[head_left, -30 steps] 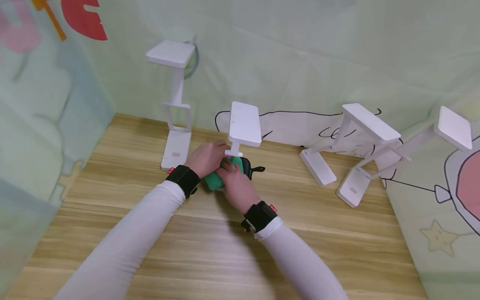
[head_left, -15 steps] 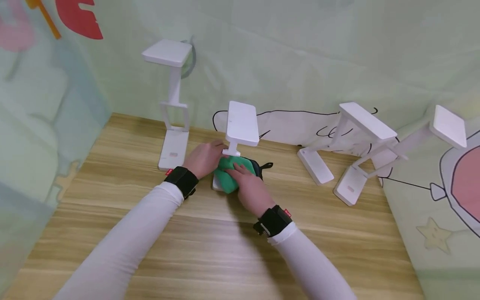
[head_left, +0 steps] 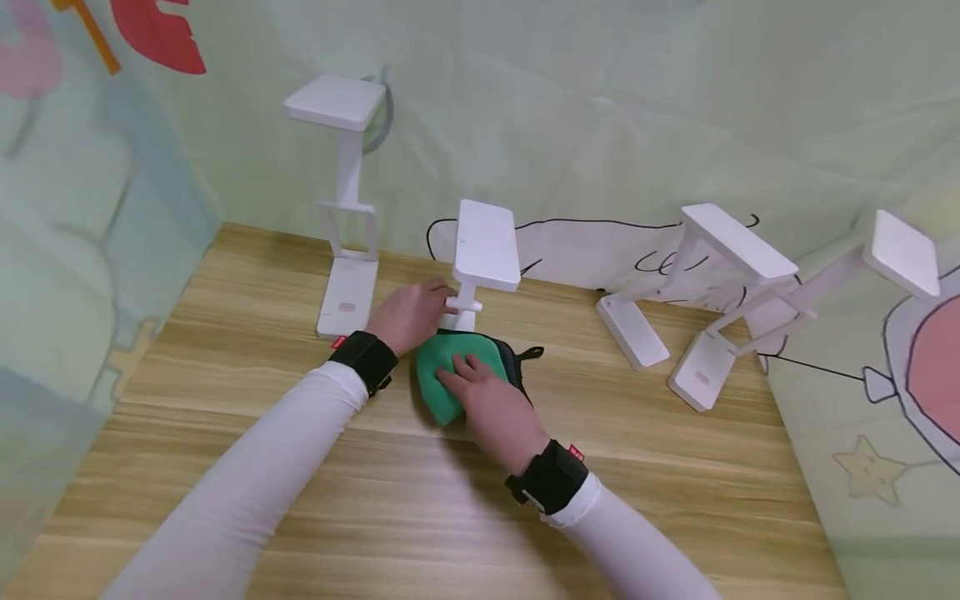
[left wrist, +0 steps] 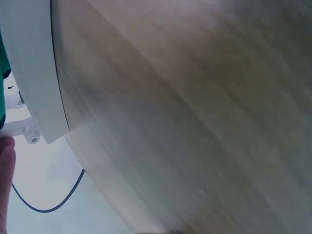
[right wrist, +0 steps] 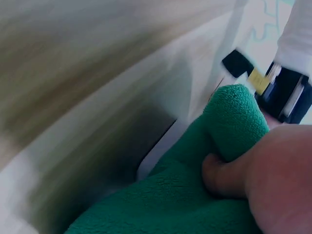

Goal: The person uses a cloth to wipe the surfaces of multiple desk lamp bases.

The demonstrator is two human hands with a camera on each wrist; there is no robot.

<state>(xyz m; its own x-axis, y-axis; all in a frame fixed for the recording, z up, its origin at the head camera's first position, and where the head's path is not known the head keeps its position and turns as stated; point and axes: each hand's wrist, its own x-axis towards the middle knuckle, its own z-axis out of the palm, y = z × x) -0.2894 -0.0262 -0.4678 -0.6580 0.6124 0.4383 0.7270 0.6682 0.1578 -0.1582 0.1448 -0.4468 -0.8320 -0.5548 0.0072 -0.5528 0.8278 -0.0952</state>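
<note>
My left hand (head_left: 408, 318) holds a white folding desk lamp (head_left: 486, 243) at the hinge bar low on its arm. One finger (left wrist: 6, 178) shows beside that hinge in the left wrist view. Over the lamp's base lies a plush green cloth (head_left: 438, 379) with a dark side and a small black loop (head_left: 532, 353). My right hand (head_left: 501, 418) grips this cloth from the front right. Its thumb (right wrist: 222, 175) digs into the pile in the right wrist view. Most of the base is hidden under the cloth in the head view; its white edge (left wrist: 36, 63) shows in the left wrist view.
Another white desk lamp (head_left: 348, 296) stands close by on the left. Two more, a nearer lamp (head_left: 633, 332) and an outer lamp (head_left: 703, 371), stand at the right. A printed fabric wall (head_left: 600, 125) borders the wooden table (head_left: 360, 500) behind and at both sides.
The cloth, first bunched beneath the lamp head, has spread out and come toward me with my right hand, uncovering the foot of the lamp's arm. My left hand has stayed at the hinge.
</note>
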